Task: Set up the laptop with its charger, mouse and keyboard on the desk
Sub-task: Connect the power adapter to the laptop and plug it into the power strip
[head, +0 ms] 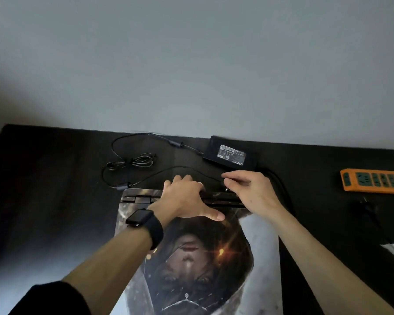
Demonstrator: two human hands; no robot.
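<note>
A closed laptop [255, 258] with a printed picture on its lid lies on the black desk [43, 178], its hinge edge away from me. My left hand [187, 198], with a black watch on the wrist, grips the rear hinge edge. My right hand [250, 189] pinches the charger's plug, whose metal tip [226, 189] sits just behind the laptop's rear edge. The black charger brick [231, 154] lies label up near the wall. Its thin cable [132, 161] loops and bundles to the left. No mouse or keyboard is in view.
An orange and green power strip [375, 183] lies at the right of the desk. A dark mains plug [366, 208] and a thick black cord [282, 185] lie between it and the laptop. The grey wall [191, 64] rises right behind the desk.
</note>
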